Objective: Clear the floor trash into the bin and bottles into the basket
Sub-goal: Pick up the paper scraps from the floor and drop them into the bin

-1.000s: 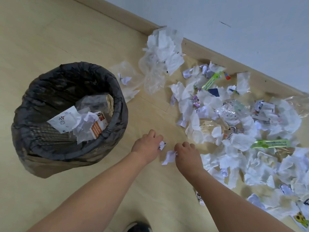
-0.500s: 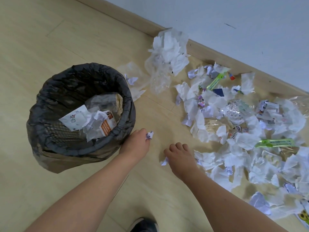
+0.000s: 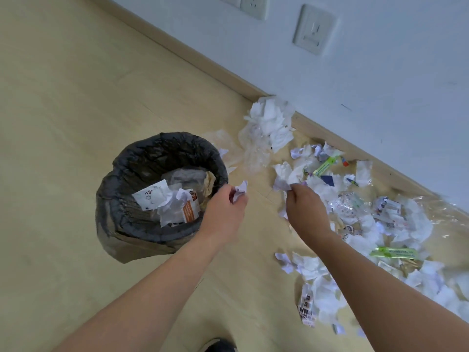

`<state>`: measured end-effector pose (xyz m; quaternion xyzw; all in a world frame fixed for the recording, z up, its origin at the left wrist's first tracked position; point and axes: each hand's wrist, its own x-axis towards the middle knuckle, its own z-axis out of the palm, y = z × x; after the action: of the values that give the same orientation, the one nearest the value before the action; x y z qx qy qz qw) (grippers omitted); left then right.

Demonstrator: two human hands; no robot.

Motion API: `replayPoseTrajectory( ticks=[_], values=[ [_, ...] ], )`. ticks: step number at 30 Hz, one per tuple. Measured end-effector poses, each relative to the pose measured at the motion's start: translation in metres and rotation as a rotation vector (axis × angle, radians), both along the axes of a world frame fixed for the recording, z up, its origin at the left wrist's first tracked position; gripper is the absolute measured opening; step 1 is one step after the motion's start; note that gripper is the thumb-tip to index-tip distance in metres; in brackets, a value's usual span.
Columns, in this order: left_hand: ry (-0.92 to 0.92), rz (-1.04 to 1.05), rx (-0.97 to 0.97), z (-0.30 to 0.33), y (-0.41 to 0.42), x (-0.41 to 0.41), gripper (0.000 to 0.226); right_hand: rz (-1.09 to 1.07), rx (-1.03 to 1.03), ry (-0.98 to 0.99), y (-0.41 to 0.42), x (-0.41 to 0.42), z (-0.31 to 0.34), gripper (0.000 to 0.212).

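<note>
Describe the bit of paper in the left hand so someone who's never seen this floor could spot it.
Start at the black-lined bin on the floor. At its right rim, the left hand pinches a small crumpled white scrap. Unlike the litter spread along the wall, it is off the floor, in fingertips.

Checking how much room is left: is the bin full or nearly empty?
Partly filled. The bin holds crumpled paper low inside; bare black liner shows well above it.
</note>
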<state>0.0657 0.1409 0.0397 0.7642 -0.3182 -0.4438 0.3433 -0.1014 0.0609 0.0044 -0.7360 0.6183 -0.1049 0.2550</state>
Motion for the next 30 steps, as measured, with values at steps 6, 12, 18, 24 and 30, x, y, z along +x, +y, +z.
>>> replayPoseTrajectory(
  ticks=[6,12,18,24,30],
  values=[
    [-0.280,0.188,-0.013,0.047,0.020,0.095,0.016,0.261,-0.046,-0.102,0.003,0.100,0.080,0.023],
    [-0.349,0.091,0.274,0.045,0.045,0.161,0.059,0.531,0.018,0.069,0.035,0.169,0.093,0.045],
    [-0.583,0.153,-0.074,0.050,0.025,0.131,0.039,0.384,-0.037,-0.071,0.025,0.112,0.066,0.041],
    [-0.692,-0.246,-0.422,0.031,-0.012,0.028,0.038,0.126,0.153,0.105,0.011,-0.020,0.023,0.033],
    [-0.581,-0.788,-0.124,-0.017,-0.020,-0.057,0.032,0.111,0.357,0.232,0.026,-0.112,-0.011,0.030]
  ],
)
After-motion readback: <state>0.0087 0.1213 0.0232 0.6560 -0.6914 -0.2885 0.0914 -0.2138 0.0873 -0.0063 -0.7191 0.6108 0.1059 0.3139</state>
